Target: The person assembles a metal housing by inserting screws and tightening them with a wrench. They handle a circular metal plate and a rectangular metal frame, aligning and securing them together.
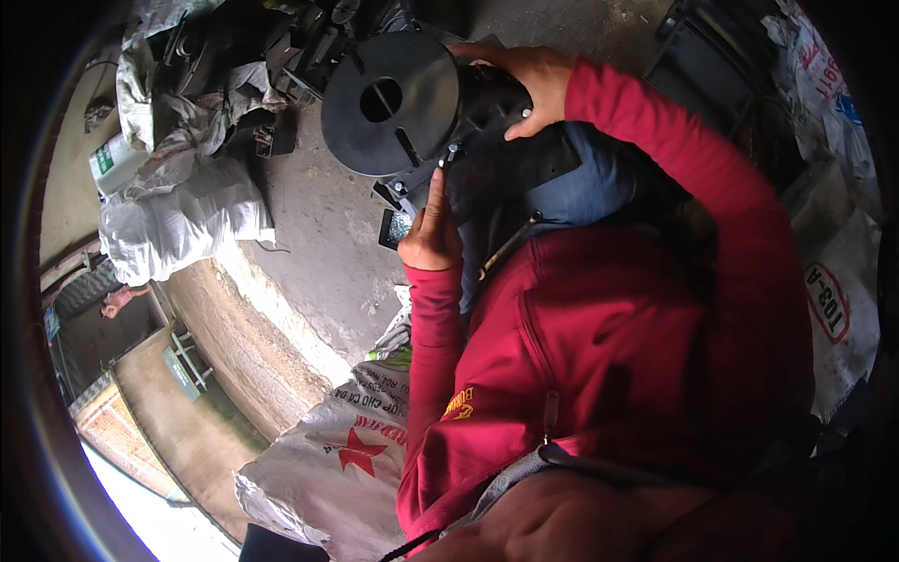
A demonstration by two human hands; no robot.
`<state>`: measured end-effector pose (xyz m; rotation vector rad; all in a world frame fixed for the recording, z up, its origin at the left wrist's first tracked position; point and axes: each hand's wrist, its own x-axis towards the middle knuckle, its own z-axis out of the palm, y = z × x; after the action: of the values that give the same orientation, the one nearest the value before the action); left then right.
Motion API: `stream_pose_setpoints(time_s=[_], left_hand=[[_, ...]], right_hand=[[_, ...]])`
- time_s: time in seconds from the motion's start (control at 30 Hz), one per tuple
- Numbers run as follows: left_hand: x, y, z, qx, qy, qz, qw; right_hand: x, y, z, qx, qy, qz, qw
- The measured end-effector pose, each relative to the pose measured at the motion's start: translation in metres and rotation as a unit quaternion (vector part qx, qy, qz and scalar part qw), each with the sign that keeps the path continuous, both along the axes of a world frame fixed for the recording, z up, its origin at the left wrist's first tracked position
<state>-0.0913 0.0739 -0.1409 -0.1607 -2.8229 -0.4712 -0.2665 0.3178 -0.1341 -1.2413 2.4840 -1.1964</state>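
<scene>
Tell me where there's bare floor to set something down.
Use the grey floor between the white sack and the black disc. A smaller patch shows beyond the right hand and red sleeve. Crowded: past the disc, dark metal parts; beside the left hand, a small tray.

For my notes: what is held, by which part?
The right hand holds the black assembly by its body behind the disc; the left hand may only touch it.

Black assembly (501,173) with round slotted disc (428,98) by blue jeans (599,178).
</scene>
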Motion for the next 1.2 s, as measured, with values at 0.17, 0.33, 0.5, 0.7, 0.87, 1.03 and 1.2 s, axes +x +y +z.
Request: stream_pose_setpoints(time_s=[0.17,0.33,0.5,0.7,0.87,1.03,1.2], left_hand=[[-0.006,0.011,0.036,0.052,0.101,-0.034,0.993],[-0.007,0.019,0.022,-0.039,-0.085,0.012,0.996],[-0.008,0.018,0.045,0.124,0.111,-0.072,0.984],[-0.009,0.004,0.020,-0.010,0.017,-0.032,0.999],[-0.019,0.015,0.043,0.106,0.166,-0.099,0.975],[-0.010,0.002,0.017,0.032,0.041,-0.037,0.998],[-0.019,0.021,0.055,0.121,0.155,-0.082,0.977]], right_hand=[[-0.009,0.004,-0.001,-0.063,0.055,0.005,0.996],[-0.011,0.002,0.002,-0.040,-0.015,0.024,0.999],[-0.012,0.004,-0.010,-0.035,0.019,-0.001,0.999],[-0.006,0.003,-0.005,-0.074,0.049,0.011,0.996],[-0.010,0.006,-0.008,-0.041,0.018,-0.007,0.999],[-0.006,0.006,-0.005,-0.070,0.050,0.001,0.996],[-0.006,0.008,-0.003,-0.040,0.012,-0.012,0.999]])
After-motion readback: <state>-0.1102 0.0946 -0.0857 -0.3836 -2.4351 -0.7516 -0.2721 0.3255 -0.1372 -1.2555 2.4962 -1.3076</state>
